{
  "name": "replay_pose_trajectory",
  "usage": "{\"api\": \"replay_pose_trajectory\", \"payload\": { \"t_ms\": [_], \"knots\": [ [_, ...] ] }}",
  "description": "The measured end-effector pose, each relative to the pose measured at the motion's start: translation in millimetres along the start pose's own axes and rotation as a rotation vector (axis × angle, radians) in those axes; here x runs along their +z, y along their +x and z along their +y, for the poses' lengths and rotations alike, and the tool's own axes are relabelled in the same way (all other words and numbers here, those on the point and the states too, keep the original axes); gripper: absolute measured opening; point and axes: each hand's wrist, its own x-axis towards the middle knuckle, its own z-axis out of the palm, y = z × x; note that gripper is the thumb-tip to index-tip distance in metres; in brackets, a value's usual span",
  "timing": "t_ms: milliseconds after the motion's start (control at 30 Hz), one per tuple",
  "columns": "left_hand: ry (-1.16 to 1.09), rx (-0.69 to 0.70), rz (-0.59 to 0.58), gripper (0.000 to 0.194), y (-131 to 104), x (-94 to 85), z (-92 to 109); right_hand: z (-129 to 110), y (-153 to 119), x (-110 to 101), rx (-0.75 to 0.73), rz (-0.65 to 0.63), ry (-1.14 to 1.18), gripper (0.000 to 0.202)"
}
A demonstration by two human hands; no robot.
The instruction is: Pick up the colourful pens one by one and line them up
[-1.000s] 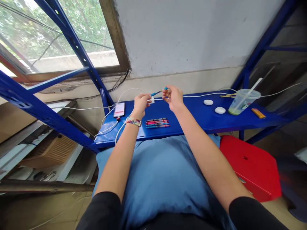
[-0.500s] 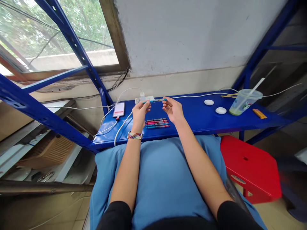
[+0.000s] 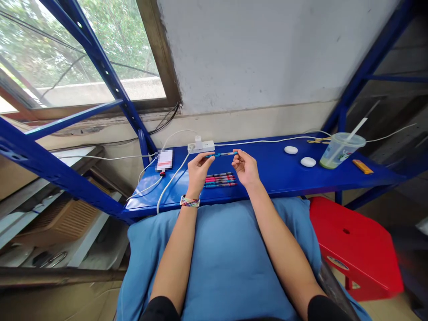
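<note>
Between my two hands a blue pen [image 3: 222, 154] with a partly clear barrel lies level above the shelf. My left hand [image 3: 197, 171] pinches its left end between thumb and fingers. The tip at the other end sits between the thumb and fingers of my right hand [image 3: 246, 169], whose other fingers curl loosely. Just below, on the blue shelf [image 3: 264, 171], several black, pink, red and blue pens [image 3: 220, 180] lie side by side in a row.
A white power strip [image 3: 206, 146] with cables stands behind my hands. To the left lies a phone-like device [image 3: 165, 159] on a cord. Two white oval objects [image 3: 308, 162], a lidded cup [image 3: 341, 150] and an orange packet [image 3: 363, 167] are at right. A red stool [image 3: 357, 240] stands beside me.
My right hand has come closer to my left, and the thin section between the pen's two blue ends now looks enclosed by the barrel. The camera view has shifted slightly.
</note>
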Motion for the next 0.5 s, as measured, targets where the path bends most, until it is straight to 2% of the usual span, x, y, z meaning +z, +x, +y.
{"api": "replay_pose_trajectory", "payload": {
  "t_ms": [167, 267, 500],
  "knots": [
    [-0.178, -0.086, 0.019, 0.031, 2, -3.7, -8, -10, -5, 4, 0.279, -0.185, 0.188, 0.021],
    [-0.272, -0.125, 0.04, 0.033, 1, -7.9, -8, -11, -10, 5, 0.366, -0.284, 0.276, 0.028],
    [-0.378, -0.202, 0.07, 0.036, -3, -13.7, -3, 4, -7, 3, 0.391, -0.217, 0.292, 0.022]
  ]
}}
